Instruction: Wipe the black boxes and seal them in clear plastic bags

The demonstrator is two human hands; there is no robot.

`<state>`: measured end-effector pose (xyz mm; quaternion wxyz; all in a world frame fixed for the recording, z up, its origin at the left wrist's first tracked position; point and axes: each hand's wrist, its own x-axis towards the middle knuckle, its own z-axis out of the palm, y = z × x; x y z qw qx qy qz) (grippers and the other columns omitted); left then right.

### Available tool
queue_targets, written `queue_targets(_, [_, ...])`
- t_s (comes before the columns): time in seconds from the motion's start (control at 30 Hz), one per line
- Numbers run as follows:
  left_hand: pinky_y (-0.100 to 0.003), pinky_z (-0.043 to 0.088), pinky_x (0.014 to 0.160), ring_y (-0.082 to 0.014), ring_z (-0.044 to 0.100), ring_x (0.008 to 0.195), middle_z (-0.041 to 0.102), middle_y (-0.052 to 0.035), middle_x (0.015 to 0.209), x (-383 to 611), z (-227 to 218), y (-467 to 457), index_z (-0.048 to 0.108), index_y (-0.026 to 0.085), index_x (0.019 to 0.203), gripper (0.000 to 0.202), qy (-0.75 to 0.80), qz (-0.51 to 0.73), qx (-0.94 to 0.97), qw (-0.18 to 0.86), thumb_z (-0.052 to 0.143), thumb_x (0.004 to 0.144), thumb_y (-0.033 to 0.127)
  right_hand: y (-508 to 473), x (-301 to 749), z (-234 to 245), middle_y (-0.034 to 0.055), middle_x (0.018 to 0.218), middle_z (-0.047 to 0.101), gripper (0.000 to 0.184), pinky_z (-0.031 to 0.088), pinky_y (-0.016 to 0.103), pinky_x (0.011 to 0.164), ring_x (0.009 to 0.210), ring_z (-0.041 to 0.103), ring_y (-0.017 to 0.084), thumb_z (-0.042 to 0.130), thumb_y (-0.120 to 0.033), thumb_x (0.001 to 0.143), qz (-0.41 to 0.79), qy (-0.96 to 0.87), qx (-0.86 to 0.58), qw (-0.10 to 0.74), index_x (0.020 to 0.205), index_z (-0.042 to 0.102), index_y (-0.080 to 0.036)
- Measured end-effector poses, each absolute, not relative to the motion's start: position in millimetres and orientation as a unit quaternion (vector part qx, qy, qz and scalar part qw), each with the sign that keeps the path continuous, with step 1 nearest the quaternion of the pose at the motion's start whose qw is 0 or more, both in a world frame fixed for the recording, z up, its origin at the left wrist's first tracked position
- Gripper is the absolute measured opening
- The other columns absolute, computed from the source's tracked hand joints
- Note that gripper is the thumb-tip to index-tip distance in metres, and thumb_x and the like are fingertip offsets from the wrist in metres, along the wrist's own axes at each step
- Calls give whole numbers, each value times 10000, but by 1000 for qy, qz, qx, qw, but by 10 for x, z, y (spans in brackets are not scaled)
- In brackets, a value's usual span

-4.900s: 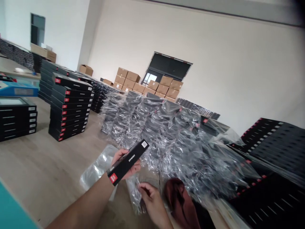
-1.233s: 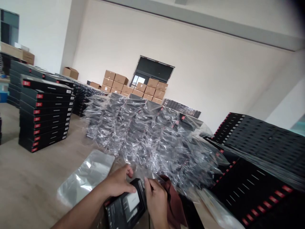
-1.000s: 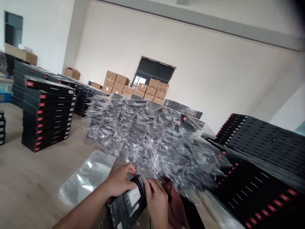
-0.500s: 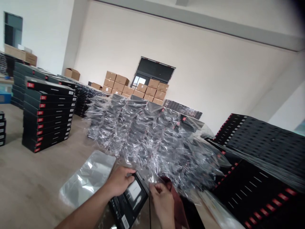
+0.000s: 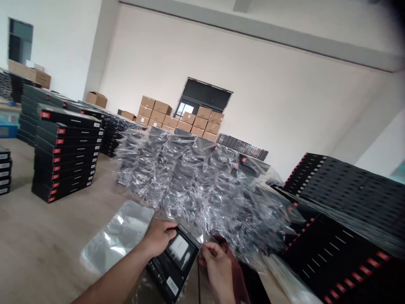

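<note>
My left hand (image 5: 160, 238) grips the far left edge of a flat black box (image 5: 166, 270), thumb on its top face. The box lies tilted in front of me; it bears a picture of a white plug-like device and a white label. Clear plastic film shows around the box, seemingly a bag about it. At the box's right corner, my right hand (image 5: 217, 268) is closed in a pinch on the edge of this clear plastic bag (image 5: 202, 236). Flat clear bags (image 5: 118, 236) lie on the table left of my left hand.
Plastic-wrapped boxes (image 5: 190, 177) are piled close ahead. A stack of black boxes (image 5: 68, 158) stands at left on the table (image 5: 47, 236). More black boxes (image 5: 341, 249) fill the right. A dark red object (image 5: 236, 270) lies beside my right hand. Cardboard cartons (image 5: 158, 114) stand behind.
The box has tilted slightly, and its picture now shows more fully. My right hand stays pinched near its corner, slightly shifted to the right. The left hand keeps its hold.
</note>
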<state>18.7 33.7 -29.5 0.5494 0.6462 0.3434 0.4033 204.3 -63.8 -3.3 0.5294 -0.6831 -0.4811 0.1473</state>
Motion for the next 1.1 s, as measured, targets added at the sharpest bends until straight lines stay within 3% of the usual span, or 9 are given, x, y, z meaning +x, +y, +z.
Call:
queue_targets(0.23, [-367,385,1048,-238,580,1159,647,-78,1220,169,-280,349,648,144,1189,418,358,415,660,514,521,814,279,-652,1944,19,14,592,680,174,473,294,567,550,639,210,543,-349,687,34,-552,-699,453,621,647,-225])
queue_targets(0.5, [-376,363,1065,-243,555,1188,627,-101,1248,191,-265,309,637,127,1193,421,368,423,660,501,503,819,266,-675,1915,39,22,661,683,252,474,282,639,622,628,195,560,-426,735,-7,-545,-677,495,693,665,-201])
queue_targets(0.63, [-356,401,1008,-232,588,1119,661,-104,1172,174,-250,318,642,136,1146,379,366,432,664,488,481,838,287,-659,1900,40,25,677,677,272,481,283,669,659,616,195,613,-451,715,64,-533,-651,537,694,670,-185])
queue_targets(0.8, [-325,449,896,-204,619,973,680,-56,1040,171,-130,186,604,201,1047,267,340,502,654,452,468,875,352,-628,1868,11,8,739,662,348,477,259,588,660,601,175,659,-538,712,268,-431,-576,641,767,633,-196])
queue_targets(0.93, [-289,463,890,-194,621,999,667,-62,1076,169,16,77,581,195,971,188,202,530,616,546,584,822,309,-656,1882,62,-65,639,582,305,442,209,547,569,528,112,740,-464,691,289,-402,-514,701,733,557,-223])
queue_targets(1.03, [-299,461,902,-209,620,1010,678,-69,1060,114,83,113,600,175,1024,318,170,518,597,589,682,728,257,-708,1913,146,-49,839,662,392,490,229,678,752,609,141,808,-411,613,267,-417,-516,699,906,599,-256])
queue_targets(1.1, [-297,473,845,-214,631,945,694,-62,986,61,70,178,642,156,995,322,200,476,624,586,692,690,245,-746,1929,177,-2,981,690,449,498,278,798,898,632,185,806,-379,617,286,-468,-538,640,1010,630,-252])
